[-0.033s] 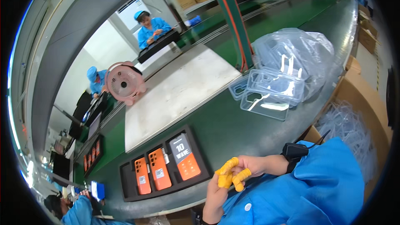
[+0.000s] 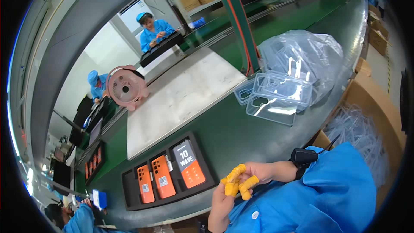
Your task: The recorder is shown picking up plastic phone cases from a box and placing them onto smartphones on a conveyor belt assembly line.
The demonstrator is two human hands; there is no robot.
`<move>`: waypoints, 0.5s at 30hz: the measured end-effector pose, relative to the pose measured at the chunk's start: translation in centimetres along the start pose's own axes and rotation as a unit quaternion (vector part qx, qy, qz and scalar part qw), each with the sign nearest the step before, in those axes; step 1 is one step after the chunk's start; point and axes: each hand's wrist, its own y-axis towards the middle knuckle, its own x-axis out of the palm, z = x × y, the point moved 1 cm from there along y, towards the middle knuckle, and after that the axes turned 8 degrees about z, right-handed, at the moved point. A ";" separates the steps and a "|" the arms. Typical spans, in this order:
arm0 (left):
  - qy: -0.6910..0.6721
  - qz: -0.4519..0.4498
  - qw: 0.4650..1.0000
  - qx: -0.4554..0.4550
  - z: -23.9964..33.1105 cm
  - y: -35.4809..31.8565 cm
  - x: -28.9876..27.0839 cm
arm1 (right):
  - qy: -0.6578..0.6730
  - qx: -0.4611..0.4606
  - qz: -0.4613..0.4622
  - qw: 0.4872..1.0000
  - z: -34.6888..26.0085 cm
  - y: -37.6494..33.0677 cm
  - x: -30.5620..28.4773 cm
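Yellow finger cots [image 2: 236,173]: sat on fingers, where hands met, nr desk [image 2: 233,140] edge.
L hand [image 2: 221,205]: touched R hand [image 2: 258,171]; fingers bunched tog., couldn't tell if pinching a cot.
Black tray [image 2: 131,186]: lay on desk, L of hands, w/ 3 phones [image 2: 162,177], 2 orange backs up.
Cot care: prob. wanted snug fit, w/o folds, light touch.

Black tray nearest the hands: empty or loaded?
Loaded: the black tray holds two orange phones lying camera side up, with a flat grey-and-orange item to their right.
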 end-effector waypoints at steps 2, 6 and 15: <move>0.117 -0.023 0.993 0.025 0.7 -0.1 -0.1 | -0.013 0.016 0.000 1.000 -0.3 -0.6 0.0; 0.384 -0.025 0.907 0.170 1.4 -0.6 -0.2 | -0.059 0.003 0.014 0.998 -0.2 -0.8 -0.2; 0.342 -0.118 0.914 0.182 5.0 -2.2 1.5 | -0.092 0.077 -0.017 0.993 -0.2 -1.7 -0.1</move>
